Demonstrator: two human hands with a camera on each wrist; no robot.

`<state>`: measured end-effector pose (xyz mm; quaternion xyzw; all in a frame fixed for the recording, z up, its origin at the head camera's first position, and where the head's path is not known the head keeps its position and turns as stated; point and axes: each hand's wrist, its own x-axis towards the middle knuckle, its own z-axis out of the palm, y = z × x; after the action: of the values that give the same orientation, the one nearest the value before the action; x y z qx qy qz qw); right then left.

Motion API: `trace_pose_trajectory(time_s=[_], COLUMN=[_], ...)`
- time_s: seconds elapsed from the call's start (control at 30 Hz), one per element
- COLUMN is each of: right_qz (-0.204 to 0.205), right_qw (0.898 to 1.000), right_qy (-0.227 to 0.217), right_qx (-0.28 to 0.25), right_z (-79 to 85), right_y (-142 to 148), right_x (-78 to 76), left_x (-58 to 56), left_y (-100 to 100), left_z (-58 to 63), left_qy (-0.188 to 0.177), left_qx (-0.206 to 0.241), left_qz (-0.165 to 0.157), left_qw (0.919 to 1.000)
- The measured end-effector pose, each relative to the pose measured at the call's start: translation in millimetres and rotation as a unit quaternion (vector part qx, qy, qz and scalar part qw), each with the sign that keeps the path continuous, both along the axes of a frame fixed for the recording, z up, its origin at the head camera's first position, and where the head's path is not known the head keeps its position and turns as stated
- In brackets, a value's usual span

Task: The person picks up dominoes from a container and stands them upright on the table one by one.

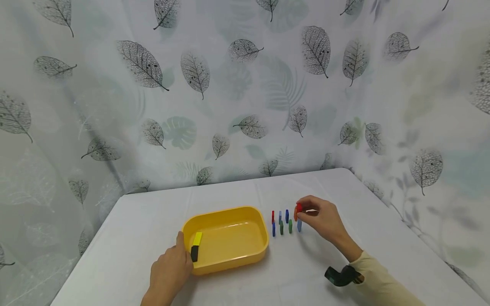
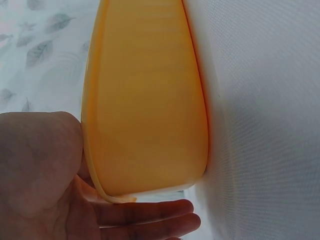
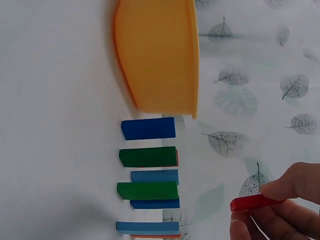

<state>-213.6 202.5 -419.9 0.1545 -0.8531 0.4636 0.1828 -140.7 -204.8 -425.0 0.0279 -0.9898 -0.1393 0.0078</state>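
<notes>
My left hand grips the left rim of a yellow tray, its thumb at the rim and some fingers stretched along the outer wall in the left wrist view. Inside the tray, a yellow piece and a black piece lie end to end. Between thumb and fingertips, my right hand pinches a small red block, raised above the table. Below that hand stand an orange block and a light blue block, both upright.
Several thin blocks stand upright in two rows right of the tray, among them a red block, a dark blue block and a green block. A white cloth covers the table; a leaf-print curtain hangs behind.
</notes>
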Motion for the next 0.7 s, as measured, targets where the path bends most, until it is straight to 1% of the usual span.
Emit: trace_pose_trajectory(time_s=[0.27, 0.57, 0.7], right_qz=[-0.021, -0.031, -0.033], right_qw=[1.0, 0.999, 0.999], right_qy=[-0.008, -0.025, -0.025], right_qx=[0.019, 0.023, 0.029], right_z=[-8.5, -19.6, -24.6], right_y=[12.8, 21.7, 24.5], right_x=[-4.3, -10.6, -12.8], left_x=[-0.9, -0.1, 0.0], left_y=[0.6, 0.4, 0.1], left_z=[1.0, 1.5, 1.4], left_qy=[-0.014, -0.007, -0.005], left_qx=[0.003, 0.003, 0.004], left_qz=[0.006, 0.005, 0.003], left_qw=[0.9999, 1.0, 1.0])
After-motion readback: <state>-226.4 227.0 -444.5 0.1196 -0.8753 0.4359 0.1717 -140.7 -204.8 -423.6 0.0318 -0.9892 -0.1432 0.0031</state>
